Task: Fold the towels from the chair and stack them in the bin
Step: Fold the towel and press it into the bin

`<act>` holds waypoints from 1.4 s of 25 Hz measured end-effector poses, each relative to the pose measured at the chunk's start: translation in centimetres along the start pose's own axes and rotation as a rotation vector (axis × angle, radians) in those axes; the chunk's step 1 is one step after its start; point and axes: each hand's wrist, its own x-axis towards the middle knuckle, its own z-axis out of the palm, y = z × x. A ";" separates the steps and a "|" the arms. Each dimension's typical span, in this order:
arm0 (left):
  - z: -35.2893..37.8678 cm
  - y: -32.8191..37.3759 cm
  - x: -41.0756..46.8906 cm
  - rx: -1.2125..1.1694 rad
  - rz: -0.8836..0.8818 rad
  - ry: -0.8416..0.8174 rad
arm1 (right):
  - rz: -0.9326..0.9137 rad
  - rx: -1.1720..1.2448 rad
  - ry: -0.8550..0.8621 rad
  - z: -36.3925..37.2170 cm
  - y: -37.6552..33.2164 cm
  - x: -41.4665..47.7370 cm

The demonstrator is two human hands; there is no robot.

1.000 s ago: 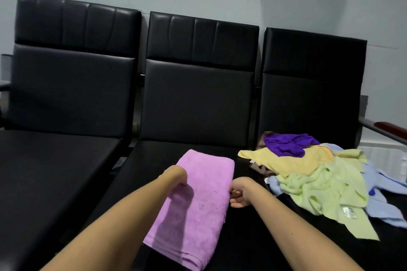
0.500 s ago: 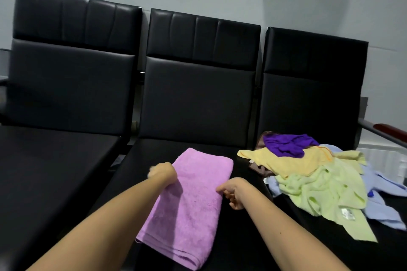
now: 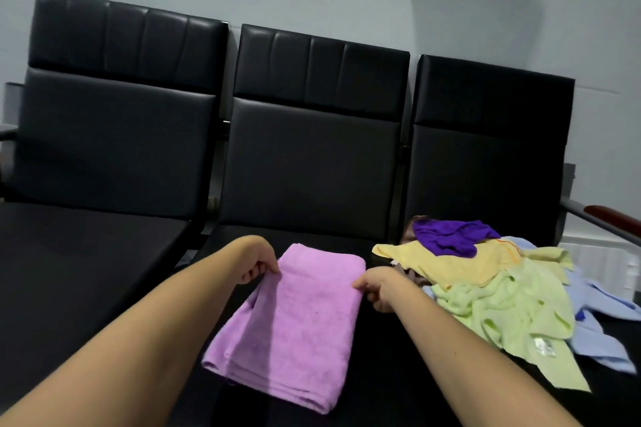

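Note:
A pink towel, folded into a long strip, lies on the seat of the middle black chair. My left hand pinches its left edge near the far end. On the opposite side, my right hand pinches the right edge at about the same height. A loose pile of towels covers the right chair's seat: a purple one on top, a yellow one under it, a light green one in front and a light blue one at the right. No bin is in view.
Three black padded chairs stand in a row against a pale wall. The left chair's seat holds nothing. An armrest with a reddish pad sticks out at the right edge.
Both hands slid from the middle of the pink towel's edges toward its far end. The head camera tilted down slightly.

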 end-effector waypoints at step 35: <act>7.9 0.8 -0.1 0.189 0.173 0.292 | -0.128 0.313 0.078 1.0 1.1 2.5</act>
